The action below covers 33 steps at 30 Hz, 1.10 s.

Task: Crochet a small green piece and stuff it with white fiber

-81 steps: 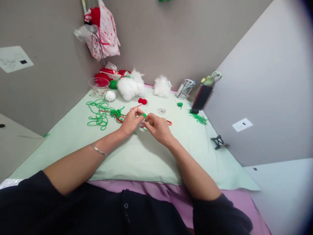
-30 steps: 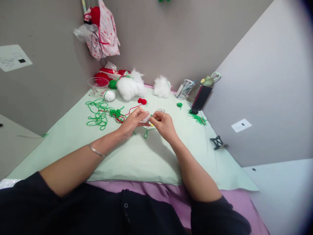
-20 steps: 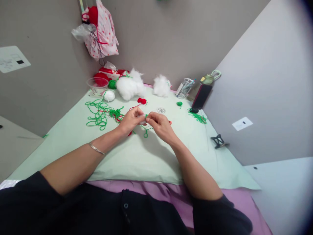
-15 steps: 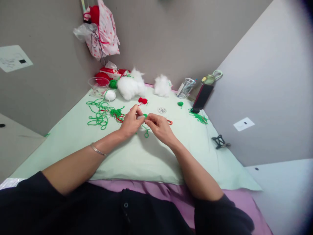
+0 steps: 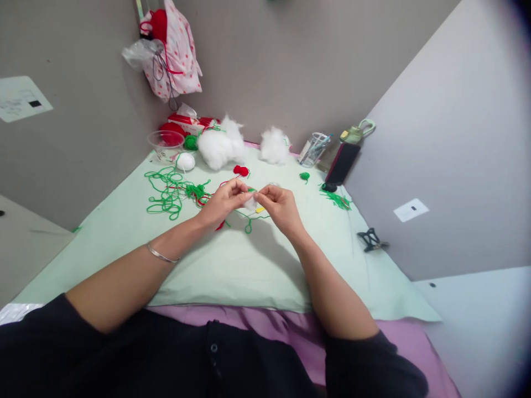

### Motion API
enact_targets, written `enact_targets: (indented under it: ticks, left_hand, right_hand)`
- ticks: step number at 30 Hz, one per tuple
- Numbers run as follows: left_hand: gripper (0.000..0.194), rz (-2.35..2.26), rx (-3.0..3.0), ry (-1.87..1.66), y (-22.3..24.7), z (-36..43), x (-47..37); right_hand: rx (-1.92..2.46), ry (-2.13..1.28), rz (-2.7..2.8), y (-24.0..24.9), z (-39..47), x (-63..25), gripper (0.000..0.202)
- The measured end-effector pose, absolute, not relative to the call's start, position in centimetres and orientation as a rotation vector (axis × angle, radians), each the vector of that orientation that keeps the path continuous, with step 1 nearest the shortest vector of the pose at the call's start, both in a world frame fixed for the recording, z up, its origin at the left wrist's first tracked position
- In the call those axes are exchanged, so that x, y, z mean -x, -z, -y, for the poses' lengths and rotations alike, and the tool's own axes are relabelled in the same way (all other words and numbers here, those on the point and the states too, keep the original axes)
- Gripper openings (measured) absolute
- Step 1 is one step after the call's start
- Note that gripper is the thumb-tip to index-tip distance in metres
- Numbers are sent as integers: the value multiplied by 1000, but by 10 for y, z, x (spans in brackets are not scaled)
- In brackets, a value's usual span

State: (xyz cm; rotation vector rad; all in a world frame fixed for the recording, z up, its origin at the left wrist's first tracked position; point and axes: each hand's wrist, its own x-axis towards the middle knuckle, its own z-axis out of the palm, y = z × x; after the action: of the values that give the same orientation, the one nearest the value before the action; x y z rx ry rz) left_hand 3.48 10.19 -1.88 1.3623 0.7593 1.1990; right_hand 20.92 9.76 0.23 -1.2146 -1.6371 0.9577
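My left hand [image 5: 226, 200] pinches a small green yarn piece [image 5: 251, 190] with white stuffing [image 5: 250, 203] showing below it. My right hand [image 5: 279, 204] meets it from the right, its thumb and forefinger closed at the edge of the same piece. A green strand with a small loop [image 5: 248, 226] hangs beneath both hands. Just under the fingertips a yellow object [image 5: 260, 209] lies on the cloth. Beside my left hand is a tangle of green yarn [image 5: 166, 190], and a red knitted piece [image 5: 240, 170] sits beyond the hands.
Clumps of white stuffing [image 5: 222, 145] stand at the back near a clear tub [image 5: 166, 146] and a white ball [image 5: 185, 161]. At the right are a clear cup [image 5: 315, 149], a phone [image 5: 343, 163], green yarn scraps [image 5: 338, 200] and a black clip [image 5: 372, 240].
Both hands have shifted slightly right and turned. More white stuffing shows between them, the yellow object is now visible, and the orange item by my right hand is now hidden.
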Motion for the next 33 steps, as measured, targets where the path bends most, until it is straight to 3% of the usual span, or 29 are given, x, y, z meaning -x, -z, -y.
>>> enact_targets:
  ticks: [11, 19, 29, 33]
  left_hand:
    - [26, -966, -1357, -1406, 33, -110, -39]
    - [19, -800, -1257, -1214, 21, -106, -34]
    - [37, -703, -1253, -1178, 23, -109, -33]
    - [34, -765, -1289, -1221, 27, -108, -36]
  right_hand:
    - [1168, -857, 1888, 2, -86, -193, 22]
    - [1192, -1009, 1648, 7, -99, -201, 28]
    - [1176, -1007, 1665, 6, -101, -208, 29]
    - [1179, -967, 1736, 2, -97, -206, 26]
